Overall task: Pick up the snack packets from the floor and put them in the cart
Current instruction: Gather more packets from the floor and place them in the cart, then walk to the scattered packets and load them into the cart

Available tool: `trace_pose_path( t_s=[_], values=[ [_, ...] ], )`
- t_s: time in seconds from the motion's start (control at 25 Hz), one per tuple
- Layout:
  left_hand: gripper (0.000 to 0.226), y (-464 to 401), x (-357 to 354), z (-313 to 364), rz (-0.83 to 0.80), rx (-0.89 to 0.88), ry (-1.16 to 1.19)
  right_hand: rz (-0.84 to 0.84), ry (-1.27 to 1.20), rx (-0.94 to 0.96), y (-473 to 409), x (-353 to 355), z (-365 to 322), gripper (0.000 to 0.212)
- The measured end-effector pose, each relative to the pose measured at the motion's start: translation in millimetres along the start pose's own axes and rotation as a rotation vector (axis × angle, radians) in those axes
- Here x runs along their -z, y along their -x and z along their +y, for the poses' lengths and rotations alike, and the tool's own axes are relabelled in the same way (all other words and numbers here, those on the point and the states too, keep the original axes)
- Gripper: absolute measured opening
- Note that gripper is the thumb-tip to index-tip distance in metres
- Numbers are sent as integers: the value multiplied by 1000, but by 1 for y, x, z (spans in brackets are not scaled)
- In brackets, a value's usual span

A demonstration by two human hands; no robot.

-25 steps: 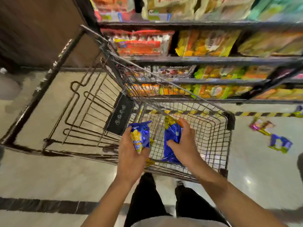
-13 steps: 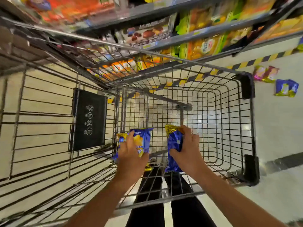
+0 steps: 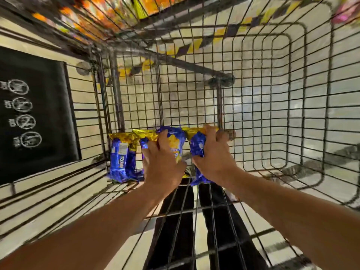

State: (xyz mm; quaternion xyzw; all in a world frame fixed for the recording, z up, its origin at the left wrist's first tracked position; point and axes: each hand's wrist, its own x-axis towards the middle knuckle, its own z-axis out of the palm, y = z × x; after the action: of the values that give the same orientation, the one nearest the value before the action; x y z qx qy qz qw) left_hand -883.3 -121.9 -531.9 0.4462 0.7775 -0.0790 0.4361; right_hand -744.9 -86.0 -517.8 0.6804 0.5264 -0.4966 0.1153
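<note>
Both my hands reach down into the wire cart (image 3: 303, 117), near its bottom at the near wall. My left hand (image 3: 161, 164) grips a blue and yellow snack packet (image 3: 174, 141). My right hand (image 3: 213, 156) grips another blue packet with a gold top (image 3: 196, 147). To the left of my left hand, more blue and gold packets (image 3: 119, 158) stand against the cart's near left corner. A pink packet (image 3: 345, 11) lies blurred on the floor beyond the cart's far right corner.
A black warning panel (image 3: 35, 115) with round symbols hangs on the cart's child-seat flap at left. Store shelves with orange and yellow packs (image 3: 101, 18) rise behind the cart. A yellow and black floor stripe (image 3: 196, 43) runs past its far side. My dark trousers (image 3: 194, 230) show through the wire.
The view has dropped deep into the cart and both hands have lowered their packets to the basket bottom. More packets at the near left corner have come into view.
</note>
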Motion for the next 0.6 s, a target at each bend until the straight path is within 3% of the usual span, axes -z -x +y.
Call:
trace_pose_path(
  t_s=[0.12, 0.36, 0.6],
  values=[
    [108, 1, -2, 3, -42, -20, -6, 35, 25, -7, -5, 0, 1, 91],
    [99, 19, 37, 8, -80, -82, -69, 86, -90, -90, 13, 26, -7, 85],
    [94, 73, 127, 41, 92, -205, -64, 231, -241, 25, 89, 94, -50, 82]
  ],
)
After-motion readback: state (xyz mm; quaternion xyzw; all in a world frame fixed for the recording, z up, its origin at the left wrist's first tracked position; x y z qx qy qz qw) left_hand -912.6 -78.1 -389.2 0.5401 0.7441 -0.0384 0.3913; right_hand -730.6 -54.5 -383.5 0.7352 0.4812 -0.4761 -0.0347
